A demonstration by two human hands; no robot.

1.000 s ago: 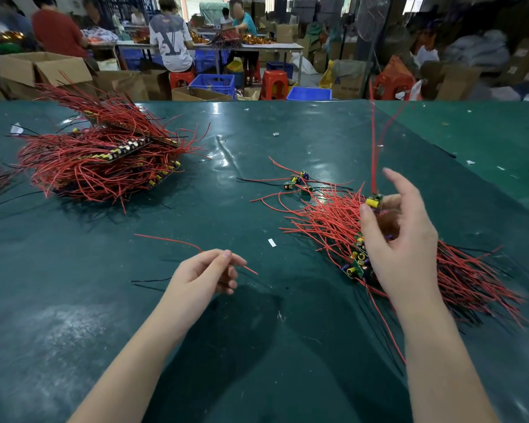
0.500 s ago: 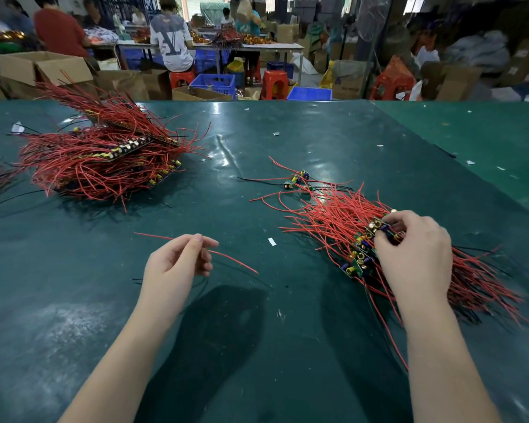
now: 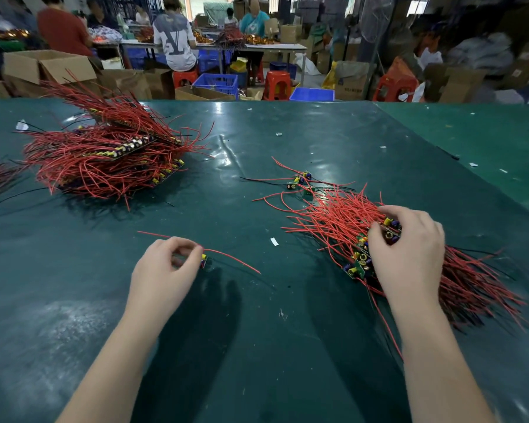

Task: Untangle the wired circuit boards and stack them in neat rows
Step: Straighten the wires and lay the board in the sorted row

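Hands are found nearest the camera, both low over the green table [image 3: 257, 346]. A single board [image 3: 203, 260] is pinched by the left hand [image 3: 162, 270], fingers curled round it; its red wire [image 3: 232, 259] is laid out across the table, running left and right of the hand. The right hand [image 3: 409, 248] is set on the near row [image 3: 361, 257] of boards, fingertips curled onto the top boards, apparently gripping one or more, though how firmly cannot be told. That row is laid with its long axis running from near-left to far-right, wires fanned to both sides. The single board lies to the left of the row, well apart from it, so the next move is judged to be a carry rightward, the left hand being the nearer. Just beyond the row a few loose boards [image 3: 300, 180] are seen. Farther off to the left, a stacked pile [image 3: 110, 160] is seen, nearer to the left hand.
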